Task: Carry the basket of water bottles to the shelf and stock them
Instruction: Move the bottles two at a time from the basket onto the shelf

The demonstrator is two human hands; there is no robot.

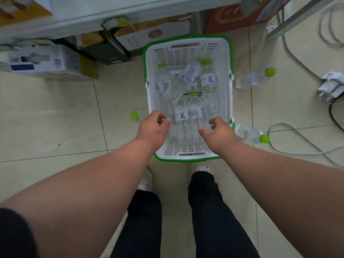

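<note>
While the white basket (188,153) of water bottles (188,113) sits on the tiled floor (55,118), I hover my left hand (153,127) and right hand (217,130) apart, empty, fingers loosely curled, probably reaching for its sides.

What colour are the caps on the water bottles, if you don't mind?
Lime green caps, clearest in the head view.

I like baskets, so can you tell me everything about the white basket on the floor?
The basket is white slotted plastic with a green rim and a handle slot at each end. It stands upright on the tiled floor, near boxes under a shelf. Clear water bottles with green caps lie jumbled inside. Both open hands hover over its near end; whether they touch it is unclear.
</note>
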